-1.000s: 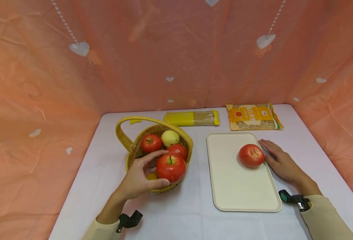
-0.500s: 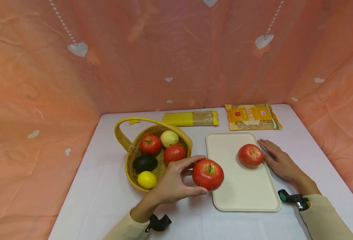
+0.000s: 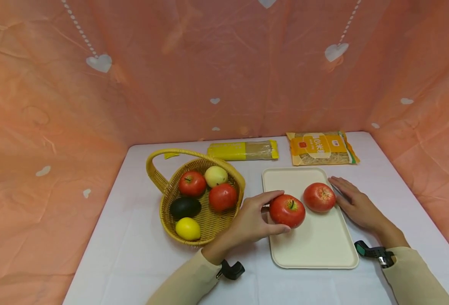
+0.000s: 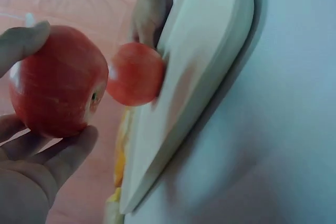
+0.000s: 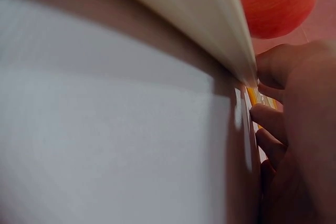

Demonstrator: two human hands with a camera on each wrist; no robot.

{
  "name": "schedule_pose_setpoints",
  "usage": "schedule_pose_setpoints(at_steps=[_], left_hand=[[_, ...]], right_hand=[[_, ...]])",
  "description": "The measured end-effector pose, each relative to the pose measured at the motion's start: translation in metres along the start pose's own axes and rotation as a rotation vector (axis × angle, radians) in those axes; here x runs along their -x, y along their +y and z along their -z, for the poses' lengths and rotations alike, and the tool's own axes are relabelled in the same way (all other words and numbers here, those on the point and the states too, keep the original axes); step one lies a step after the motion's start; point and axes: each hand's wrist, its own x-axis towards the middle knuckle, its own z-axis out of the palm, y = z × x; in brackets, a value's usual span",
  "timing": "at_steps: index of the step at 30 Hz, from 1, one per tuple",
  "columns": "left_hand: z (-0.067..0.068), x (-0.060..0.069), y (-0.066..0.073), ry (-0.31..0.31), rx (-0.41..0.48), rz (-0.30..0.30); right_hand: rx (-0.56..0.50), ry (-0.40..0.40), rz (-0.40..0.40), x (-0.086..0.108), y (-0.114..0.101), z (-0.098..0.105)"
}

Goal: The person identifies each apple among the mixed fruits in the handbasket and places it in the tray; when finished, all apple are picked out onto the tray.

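My left hand (image 3: 252, 220) pinches a red apple (image 3: 287, 211) between thumb and fingers over the left part of the cream tray (image 3: 316, 250). In the left wrist view the held apple (image 4: 60, 82) hangs clear of the tray (image 4: 194, 66), its shadow falling there. Another red apple (image 3: 319, 197) rests on the tray's right side. My right hand (image 3: 361, 209) lies at the tray's right edge, fingers extended, touching the rim; in the right wrist view its fingers (image 5: 270, 121) are beside the rim (image 5: 231, 35).
A yellow wicker basket (image 3: 165, 220) at left holds two red fruits (image 3: 192, 184), a pale green fruit (image 3: 216, 176), a dark avocado (image 3: 185, 208) and a lemon (image 3: 188, 228). Behind lie a yellow noodle pack (image 3: 243, 151) and an orange-yellow pack (image 3: 321, 148).
My left hand has carried the apple rightward from above the basket to over the tray, uncovering the avocado and lemon. The right hand has stayed at the tray's edge.
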Motion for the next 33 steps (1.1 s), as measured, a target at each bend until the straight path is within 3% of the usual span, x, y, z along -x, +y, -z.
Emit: schedule_pose_setpoints(at_steps=[7,15,18,26,33], left_hand=[[-0.017,-0.019,-0.008,0.051,-0.056,-0.001],[-0.03,-0.031,-0.024,0.12,-0.063,0.114],[-0.032,-0.034,-0.029,0.123,-0.07,0.148],[-0.038,-0.04,-0.037,0.082,-0.053,0.167],[-0.042,-0.049,-0.041,0.115,-0.073,0.211]], right_hand=[[0.002,0.002,-0.005,0.001,0.0,0.0],[0.004,-0.016,-0.03,0.001,0.0,0.0],[0.003,-0.018,-0.029,0.002,0.0,0.001],[0.008,-0.011,-0.02,0.002,0.0,0.0],[-0.003,-0.021,-0.038,0.0,-0.001,0.0]])
